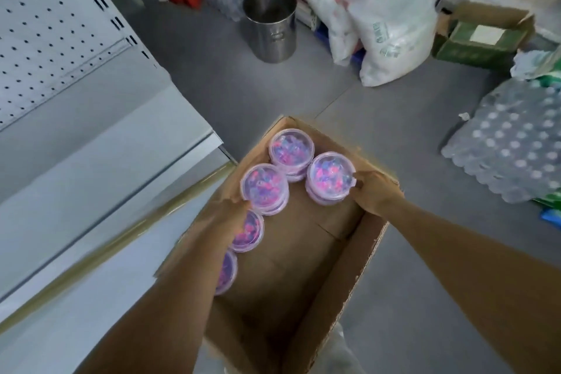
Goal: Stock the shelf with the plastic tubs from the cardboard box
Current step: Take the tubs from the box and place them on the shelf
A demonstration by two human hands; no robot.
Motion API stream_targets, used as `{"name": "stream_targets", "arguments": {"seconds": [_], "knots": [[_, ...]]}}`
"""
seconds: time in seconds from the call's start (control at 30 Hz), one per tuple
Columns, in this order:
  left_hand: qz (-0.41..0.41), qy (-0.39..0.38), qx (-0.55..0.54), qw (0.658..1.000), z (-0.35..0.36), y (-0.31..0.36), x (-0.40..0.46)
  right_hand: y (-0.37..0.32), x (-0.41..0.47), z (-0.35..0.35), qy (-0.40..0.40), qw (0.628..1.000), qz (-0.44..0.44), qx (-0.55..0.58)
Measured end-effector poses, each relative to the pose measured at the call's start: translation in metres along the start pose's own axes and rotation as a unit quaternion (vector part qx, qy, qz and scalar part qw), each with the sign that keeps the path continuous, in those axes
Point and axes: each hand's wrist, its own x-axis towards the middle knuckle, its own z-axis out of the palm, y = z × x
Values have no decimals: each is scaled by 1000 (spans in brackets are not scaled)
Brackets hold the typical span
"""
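Both hands are down in the cardboard box. The left hand curls around a plastic tub at nine o'clock, while the right hand grips another tub at three. Three more tubs sit inside; the grey shelf stands left.

Pink-and-blue-speckled clear tubs, brown cardboard box, grey floor.
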Motion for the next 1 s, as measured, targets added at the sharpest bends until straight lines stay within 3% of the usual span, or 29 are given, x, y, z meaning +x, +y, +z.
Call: {"name": "stream_targets", "arguments": {"seconds": [0.1,0.2,0.3,0.5,0.7,1.0], "knots": [[-86,-19,-161,983,19,7,6,1,31,8,-42,990,80,111],[-104,-20,-215,971,36,1,27,-3,49,18,-66,926,195,318],[-111,-20,-252,961,43,-5,40,-6,58,27,-63,886,236,395],[-95,-15,-248,964,34,-14,26,2,49,34,-24,905,184,383],[-69,9,-289,955,0,-44,-21,-17,0,23,-98,868,184,451],[-26,12,-427,904,-102,-146,-143,-103,-156,26,-112,854,55,505]]}}
